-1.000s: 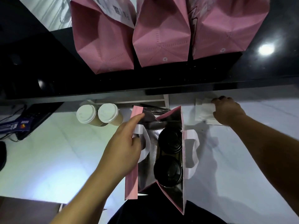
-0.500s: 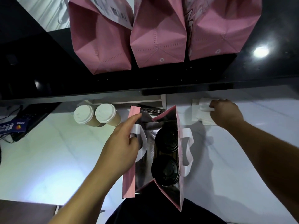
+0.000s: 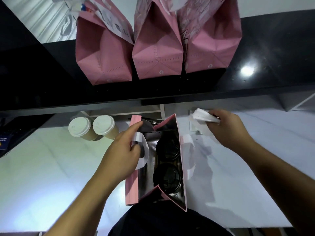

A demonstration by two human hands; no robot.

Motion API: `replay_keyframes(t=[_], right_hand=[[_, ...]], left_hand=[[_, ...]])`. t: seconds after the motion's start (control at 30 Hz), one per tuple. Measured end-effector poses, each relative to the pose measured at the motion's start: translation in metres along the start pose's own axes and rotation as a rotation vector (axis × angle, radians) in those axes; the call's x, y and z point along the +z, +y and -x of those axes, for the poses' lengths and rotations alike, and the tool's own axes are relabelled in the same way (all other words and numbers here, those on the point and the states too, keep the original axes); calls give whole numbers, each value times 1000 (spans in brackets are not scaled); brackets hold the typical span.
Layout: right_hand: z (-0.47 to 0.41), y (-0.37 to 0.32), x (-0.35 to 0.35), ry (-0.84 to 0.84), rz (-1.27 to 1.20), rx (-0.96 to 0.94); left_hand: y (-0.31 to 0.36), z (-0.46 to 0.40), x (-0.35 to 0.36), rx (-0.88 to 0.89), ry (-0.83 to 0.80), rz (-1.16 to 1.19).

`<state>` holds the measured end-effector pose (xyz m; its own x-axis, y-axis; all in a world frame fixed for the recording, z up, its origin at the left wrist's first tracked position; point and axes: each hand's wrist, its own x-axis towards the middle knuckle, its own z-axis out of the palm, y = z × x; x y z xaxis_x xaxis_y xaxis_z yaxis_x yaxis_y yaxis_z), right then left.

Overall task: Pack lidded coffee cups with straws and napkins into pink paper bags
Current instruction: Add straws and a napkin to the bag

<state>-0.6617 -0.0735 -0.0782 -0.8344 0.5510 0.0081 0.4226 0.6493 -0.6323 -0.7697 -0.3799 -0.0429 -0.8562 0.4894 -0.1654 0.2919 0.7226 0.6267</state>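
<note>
One open pink bag (image 3: 180, 167) stands on the white table (image 3: 51, 176), close to the person's body, its silver lining showing. Inside it sit two cups with black lids (image 3: 167, 165), one behind the other along the bag's right wall. The bag has two white handles, one on each long side. Two more cups with white lids (image 3: 92, 127) stand side by side on the table, to the left of the bag and near its far end. Three closed pink bags (image 3: 157, 48) stand in a row on the black shelf (image 3: 272, 57) above the table; at least one carries a printed slip.

The left hand (image 3: 121, 155) holds the bag's left wall: the forefinger lies stretched along the rim toward the far corner, while the thumb and other fingers curl around the left white handle (image 3: 142, 150). The right hand (image 3: 226, 129) is lifted above the table to the right of the bag, fingers curled around a bunch of white napkins (image 3: 202, 117). A few more napkins (image 3: 193, 126) lie flat on the table just beneath that hand, beside the bag's far right corner.
</note>
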Motion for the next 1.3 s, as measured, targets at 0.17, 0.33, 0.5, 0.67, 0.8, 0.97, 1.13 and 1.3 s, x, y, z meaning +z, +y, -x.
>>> replay_keyframes(t=[0.17,0.33,0.5,0.67,0.8,0.97,1.13,1.3], right_hand=[[33,-92,-49,-119,-239,-200],[42,-175,-44,-577,218,-536],[32,-196,24,-899,904,-643],[22,-173,65,-988,1013,-494],[23,-160,79,-913,1055,-508],[23,-157,76,-791,1041,-584],[19,-172,45,-781,960,-597],[2,-168,22,-320,874,-586]], left_hand=[[-3,0,-3,49,-29,29],[-7,-4,-9,115,-83,88],[-5,-2,-18,117,-108,90],[-2,4,-26,92,-178,106],[-6,8,-29,62,-169,154],[-9,6,-27,-15,-138,177],[-10,10,-32,35,-121,215],[-13,25,-32,13,-97,190]])
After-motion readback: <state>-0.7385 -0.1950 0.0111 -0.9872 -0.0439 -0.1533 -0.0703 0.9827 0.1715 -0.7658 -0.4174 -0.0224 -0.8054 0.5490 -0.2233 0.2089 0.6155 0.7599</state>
